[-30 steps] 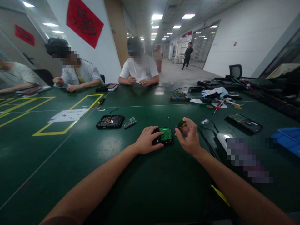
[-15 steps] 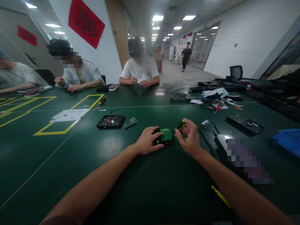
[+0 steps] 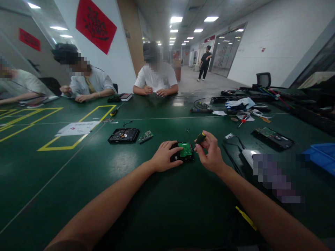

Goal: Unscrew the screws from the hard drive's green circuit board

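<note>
A black hard drive [image 3: 192, 158] with a green circuit board [image 3: 185, 150] on top lies on the green table. Across its left side my left hand [image 3: 165, 157] grips it, thumb along the near edge and one finger stretched over the board. Just right of the drive, my right hand [image 3: 211, 153] is closed around the black-and-yellow handle of a screwdriver [image 3: 200, 138]. The screwdriver is tilted, and its shaft and tip cannot be made out. A few tiny pieces, perhaps screws [image 3: 186, 131], lie beyond the drive.
Left of my hands are an opened hard drive [image 3: 124, 136] and a loose circuit board [image 3: 146, 137]. To the right lie another hard drive [image 3: 273, 138], a blue bin [image 3: 320, 157], a cable and a white device [image 3: 248, 157]. Co-workers sit across the table.
My right hand has shifted very slightly and the screwdriver handle stands a little more upright. My left hand stays on the hard drive. The person in the background has turned.
</note>
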Action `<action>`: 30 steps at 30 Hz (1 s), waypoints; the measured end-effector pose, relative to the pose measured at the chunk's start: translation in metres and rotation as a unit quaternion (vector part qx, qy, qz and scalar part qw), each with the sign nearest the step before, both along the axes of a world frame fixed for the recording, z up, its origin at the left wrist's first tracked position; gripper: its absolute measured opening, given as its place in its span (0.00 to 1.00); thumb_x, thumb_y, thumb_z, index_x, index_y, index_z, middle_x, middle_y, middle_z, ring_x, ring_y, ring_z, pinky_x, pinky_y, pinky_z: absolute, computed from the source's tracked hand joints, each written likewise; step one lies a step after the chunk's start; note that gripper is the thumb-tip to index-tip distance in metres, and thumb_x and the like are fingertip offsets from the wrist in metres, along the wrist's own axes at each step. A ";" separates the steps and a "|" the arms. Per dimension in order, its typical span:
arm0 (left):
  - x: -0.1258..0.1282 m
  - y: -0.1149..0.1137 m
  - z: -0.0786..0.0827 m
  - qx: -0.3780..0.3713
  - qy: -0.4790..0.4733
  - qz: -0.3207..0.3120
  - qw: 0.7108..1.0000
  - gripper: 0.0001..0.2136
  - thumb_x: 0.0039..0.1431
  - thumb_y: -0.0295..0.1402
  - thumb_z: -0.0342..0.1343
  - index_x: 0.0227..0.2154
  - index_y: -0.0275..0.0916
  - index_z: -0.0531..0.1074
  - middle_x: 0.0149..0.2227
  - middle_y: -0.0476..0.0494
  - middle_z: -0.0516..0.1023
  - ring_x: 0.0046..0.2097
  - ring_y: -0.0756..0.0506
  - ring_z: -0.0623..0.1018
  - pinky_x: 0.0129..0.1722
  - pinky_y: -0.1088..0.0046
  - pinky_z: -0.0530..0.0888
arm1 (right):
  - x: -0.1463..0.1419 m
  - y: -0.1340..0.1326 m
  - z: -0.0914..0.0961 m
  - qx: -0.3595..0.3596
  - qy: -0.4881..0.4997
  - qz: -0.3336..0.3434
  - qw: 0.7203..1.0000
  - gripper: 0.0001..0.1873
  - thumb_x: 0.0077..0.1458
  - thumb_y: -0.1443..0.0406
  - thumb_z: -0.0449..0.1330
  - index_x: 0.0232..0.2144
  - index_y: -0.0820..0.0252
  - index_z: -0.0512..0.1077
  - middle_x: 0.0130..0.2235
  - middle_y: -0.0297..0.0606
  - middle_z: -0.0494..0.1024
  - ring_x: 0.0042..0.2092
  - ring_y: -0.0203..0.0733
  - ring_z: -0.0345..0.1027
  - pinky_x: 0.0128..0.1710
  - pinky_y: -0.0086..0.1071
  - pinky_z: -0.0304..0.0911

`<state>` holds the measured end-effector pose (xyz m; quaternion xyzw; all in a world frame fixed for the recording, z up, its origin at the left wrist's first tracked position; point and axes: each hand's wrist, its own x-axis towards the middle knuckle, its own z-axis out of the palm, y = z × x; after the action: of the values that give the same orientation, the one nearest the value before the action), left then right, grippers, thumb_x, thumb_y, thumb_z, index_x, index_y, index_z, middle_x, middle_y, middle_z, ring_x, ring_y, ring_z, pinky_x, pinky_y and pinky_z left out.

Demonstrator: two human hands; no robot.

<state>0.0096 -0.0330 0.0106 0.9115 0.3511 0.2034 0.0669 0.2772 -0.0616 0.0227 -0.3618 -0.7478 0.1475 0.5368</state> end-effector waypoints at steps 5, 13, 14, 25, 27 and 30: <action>0.000 -0.001 0.001 0.000 0.003 -0.001 1.000 0.32 0.62 0.54 0.61 0.65 0.47 0.69 0.69 0.34 0.62 0.67 0.31 0.65 0.66 0.45 0.62 | 0.000 0.000 -0.001 0.014 -0.010 -0.018 1.000 0.35 0.68 0.64 0.59 0.70 0.49 0.49 0.52 0.47 0.76 0.44 0.48 0.80 0.44 0.47 0.81; 0.000 -0.001 0.000 -0.001 0.000 0.000 1.000 0.31 0.62 0.54 0.61 0.65 0.48 0.69 0.69 0.34 0.62 0.67 0.30 0.65 0.66 0.44 0.62 | -0.002 0.000 0.001 0.019 -0.008 -0.025 0.999 0.35 0.68 0.63 0.59 0.70 0.48 0.49 0.55 0.49 0.74 0.46 0.50 0.80 0.43 0.46 0.81; 0.000 0.000 0.000 -0.001 0.000 -0.001 1.000 0.31 0.62 0.54 0.61 0.65 0.48 0.69 0.69 0.34 0.62 0.67 0.30 0.65 0.66 0.44 0.63 | -0.002 0.000 0.001 0.021 -0.010 -0.026 0.999 0.35 0.68 0.62 0.59 0.70 0.49 0.49 0.55 0.49 0.74 0.46 0.50 0.80 0.43 0.46 0.81; 0.000 0.000 0.000 -0.001 -0.002 -0.003 1.000 0.32 0.61 0.55 0.61 0.65 0.47 0.69 0.69 0.33 0.62 0.67 0.30 0.65 0.66 0.43 0.62 | -0.008 0.001 0.005 0.064 -0.055 -0.087 0.993 0.34 0.66 0.60 0.63 0.69 0.46 0.55 0.53 0.45 0.75 0.38 0.45 0.77 0.40 0.45 0.80; 0.000 0.001 -0.001 -0.001 -0.001 -0.001 1.000 0.32 0.61 0.55 0.61 0.65 0.48 0.69 0.69 0.34 0.62 0.67 0.30 0.65 0.66 0.43 0.62 | -0.009 0.004 0.006 0.072 -0.065 -0.096 0.991 0.35 0.65 0.59 0.64 0.69 0.45 0.56 0.54 0.45 0.75 0.38 0.46 0.77 0.41 0.47 0.80; 0.000 0.000 -0.001 0.002 -0.002 -0.001 1.000 0.31 0.62 0.54 0.60 0.65 0.48 0.69 0.69 0.34 0.62 0.67 0.30 0.65 0.66 0.43 0.63 | -0.010 0.007 0.009 0.079 -0.068 -0.109 0.989 0.35 0.64 0.57 0.65 0.68 0.44 0.58 0.55 0.45 0.74 0.40 0.48 0.76 0.42 0.50 0.79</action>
<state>0.0098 -0.0325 0.0094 0.9117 0.3495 0.2055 0.0661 0.2670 -0.0542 0.0314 -0.4072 -0.7477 0.0039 0.5245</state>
